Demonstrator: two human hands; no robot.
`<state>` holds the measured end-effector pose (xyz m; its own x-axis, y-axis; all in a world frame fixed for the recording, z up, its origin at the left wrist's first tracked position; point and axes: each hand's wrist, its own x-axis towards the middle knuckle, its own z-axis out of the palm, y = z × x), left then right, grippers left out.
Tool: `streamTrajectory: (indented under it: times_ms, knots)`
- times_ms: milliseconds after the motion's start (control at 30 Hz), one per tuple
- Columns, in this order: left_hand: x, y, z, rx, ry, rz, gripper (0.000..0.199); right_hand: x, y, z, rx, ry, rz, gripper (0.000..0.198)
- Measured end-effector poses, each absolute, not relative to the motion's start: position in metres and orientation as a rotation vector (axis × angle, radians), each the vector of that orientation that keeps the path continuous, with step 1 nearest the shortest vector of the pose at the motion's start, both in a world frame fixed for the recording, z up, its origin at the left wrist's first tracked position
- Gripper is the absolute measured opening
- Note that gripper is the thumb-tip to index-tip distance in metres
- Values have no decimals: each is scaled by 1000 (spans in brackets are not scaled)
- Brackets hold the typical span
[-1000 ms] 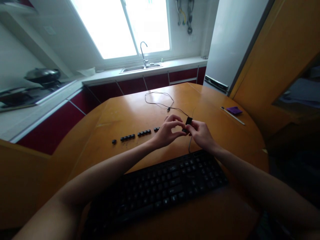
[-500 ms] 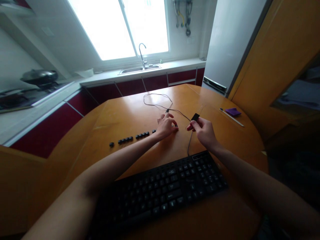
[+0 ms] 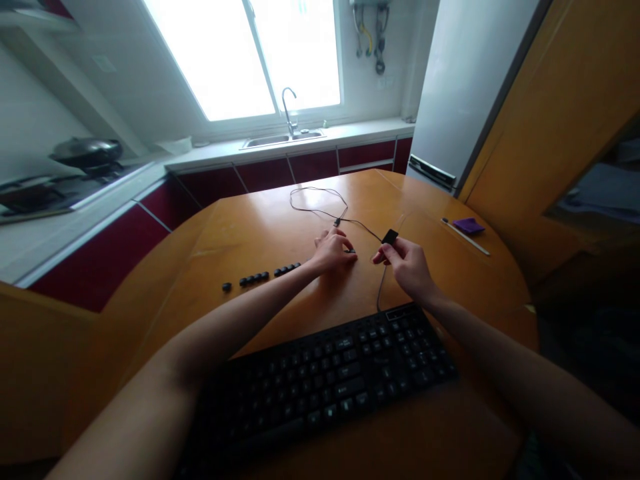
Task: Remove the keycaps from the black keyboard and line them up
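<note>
A black keyboard (image 3: 325,380) lies on the round wooden table (image 3: 250,227) close to me. My left hand (image 3: 331,253) rests fingers-down on the table beyond it, fingertips on a small black keycap (image 3: 351,251) at the right end of a row of loose keycaps (image 3: 260,276). My right hand (image 3: 406,262) hovers just right of it and pinches a small black tool (image 3: 389,236) between thumb and fingers. The keyboard's thin black cable (image 3: 320,203) runs between my hands and loops across the far part of the table.
A purple pad (image 3: 468,225) and a white stick (image 3: 465,237) lie at the table's right edge. Beyond the table stand a counter with a sink and tap (image 3: 287,127), a wok (image 3: 87,152) at left, and a grey fridge (image 3: 465,93) at right.
My hands, together over the small black tool a second ago, have parted. My left hand dropped to the table at the end of the keycap row; my right hand kept the tool.
</note>
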<state>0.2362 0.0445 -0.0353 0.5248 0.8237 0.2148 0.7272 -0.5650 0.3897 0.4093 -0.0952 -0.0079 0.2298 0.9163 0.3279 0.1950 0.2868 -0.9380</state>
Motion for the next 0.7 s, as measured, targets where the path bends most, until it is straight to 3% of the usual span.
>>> streamTrajectory:
  times_ms: [400, 700]
  knots:
    - [151, 45, 31, 2401, 1310, 941, 24, 414, -93, -7, -1199, -1257, 689, 28]
    - [34, -53, 35, 2258, 1353, 875, 32, 414, -92, -13, -1232, -1260, 709, 33]
